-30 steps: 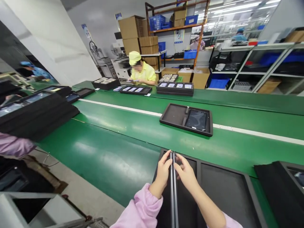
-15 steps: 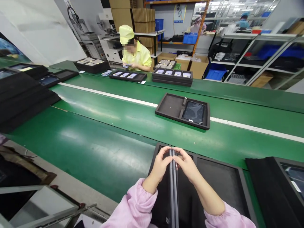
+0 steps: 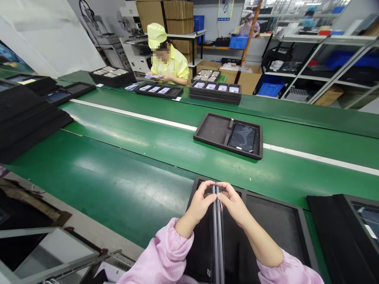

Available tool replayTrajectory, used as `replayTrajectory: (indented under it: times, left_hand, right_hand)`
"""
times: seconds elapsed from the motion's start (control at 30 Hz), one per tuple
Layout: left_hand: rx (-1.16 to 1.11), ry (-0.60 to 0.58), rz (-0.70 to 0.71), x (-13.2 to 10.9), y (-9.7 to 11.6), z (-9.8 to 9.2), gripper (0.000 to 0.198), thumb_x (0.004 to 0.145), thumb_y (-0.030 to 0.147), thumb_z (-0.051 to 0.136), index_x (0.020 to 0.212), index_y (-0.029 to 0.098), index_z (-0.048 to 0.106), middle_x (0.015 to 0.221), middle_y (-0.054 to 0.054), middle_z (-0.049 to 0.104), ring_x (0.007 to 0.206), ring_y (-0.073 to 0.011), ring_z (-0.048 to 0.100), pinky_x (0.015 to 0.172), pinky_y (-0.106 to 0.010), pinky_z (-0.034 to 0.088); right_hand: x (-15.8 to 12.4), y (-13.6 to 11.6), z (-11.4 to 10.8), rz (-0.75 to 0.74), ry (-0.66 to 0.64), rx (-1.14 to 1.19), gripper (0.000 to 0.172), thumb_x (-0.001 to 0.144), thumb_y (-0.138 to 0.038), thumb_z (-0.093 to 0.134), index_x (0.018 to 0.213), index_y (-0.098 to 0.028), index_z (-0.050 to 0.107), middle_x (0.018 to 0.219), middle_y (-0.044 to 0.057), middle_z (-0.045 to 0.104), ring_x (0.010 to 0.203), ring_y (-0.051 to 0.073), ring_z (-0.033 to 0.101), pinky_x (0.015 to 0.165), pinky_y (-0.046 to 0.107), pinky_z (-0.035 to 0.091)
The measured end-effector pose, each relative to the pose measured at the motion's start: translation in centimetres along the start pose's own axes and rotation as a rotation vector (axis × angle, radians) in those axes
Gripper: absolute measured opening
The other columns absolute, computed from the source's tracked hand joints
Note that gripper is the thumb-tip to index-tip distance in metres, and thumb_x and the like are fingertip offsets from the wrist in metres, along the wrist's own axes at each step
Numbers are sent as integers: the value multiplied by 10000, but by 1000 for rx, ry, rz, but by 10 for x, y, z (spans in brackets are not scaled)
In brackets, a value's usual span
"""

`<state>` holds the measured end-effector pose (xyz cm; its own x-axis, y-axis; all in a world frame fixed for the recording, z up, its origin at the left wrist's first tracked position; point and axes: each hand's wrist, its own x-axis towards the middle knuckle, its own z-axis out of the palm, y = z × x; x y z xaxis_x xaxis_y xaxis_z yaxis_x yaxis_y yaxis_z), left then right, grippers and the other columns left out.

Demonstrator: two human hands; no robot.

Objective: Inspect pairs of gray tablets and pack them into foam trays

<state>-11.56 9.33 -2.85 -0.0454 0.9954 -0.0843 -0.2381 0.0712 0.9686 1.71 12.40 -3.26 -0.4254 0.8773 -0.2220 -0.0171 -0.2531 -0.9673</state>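
Observation:
Two thin tablets stand on edge, face against face, over a black foam tray in front of me. My left hand is closed on the far end of the left tablet, thumb on top near the seam. On the other side my right hand grips the right tablet the same way. Clear film shows around their far ends. Both hands almost touch at the fingertips. The tablets' near ends run down to the bottom of the view, and their faces are mostly hidden.
A foam tray with one tablet lies across the green conveyor. Stacked black foam trays stand at right, more foam at left. Opposite, a person in yellow handles cards beside trays of cards.
My hands and the two tablets keep nearly the same pose. The view has tilted slightly. Across the conveyor, the person in yellow has moved the cards a little to the left.

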Motion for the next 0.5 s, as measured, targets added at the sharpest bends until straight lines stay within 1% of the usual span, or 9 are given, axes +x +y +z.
replayTrajectory:
  times: [0.13,0.2,0.3,0.4,0.5]
  left_hand:
    - [-19,-48,-10,-2,-2,-4,437,596,164,608,1025,202,538,1063,-48,554,1034,-240,513,845,-349,442]
    - [-27,-62,-17,-3,-3,-4,469,588,159,605,1048,202,527,1084,-53,537,1055,-246,500,866,-359,433]
    - [-27,-81,-24,-3,-3,-5,476,595,169,605,1062,203,517,1082,-54,524,1064,-248,492,884,-373,425]
    - [-20,-93,-20,-3,-3,-6,480,609,182,607,1078,205,510,1116,-62,508,1131,-261,449,909,-376,413]
    - [-11,-94,-12,-3,-3,-5,468,623,180,608,1080,210,514,1149,-64,497,1161,-268,429,924,-380,405]
  right_hand:
    - [-4,0,-5,-18,-83,-15,445,711,-339,605,1108,-216,449,605,-66,498,513,133,516,565,308,427]
    - [-5,0,-7,-28,-107,-13,469,705,-314,609,1130,-218,435,600,-70,491,526,138,520,582,315,430]
    - [-6,0,-8,-37,-107,-11,486,690,-295,615,1131,-216,428,592,-73,476,526,139,511,565,313,436]
    - [-5,0,-8,-47,-123,-11,514,678,-278,618,1149,-214,421,623,-62,482,544,136,510,547,304,446]
    - [-5,1,-7,-60,-95,-23,507,670,-270,610,1139,-214,426,622,-63,469,537,131,493,522,293,447]
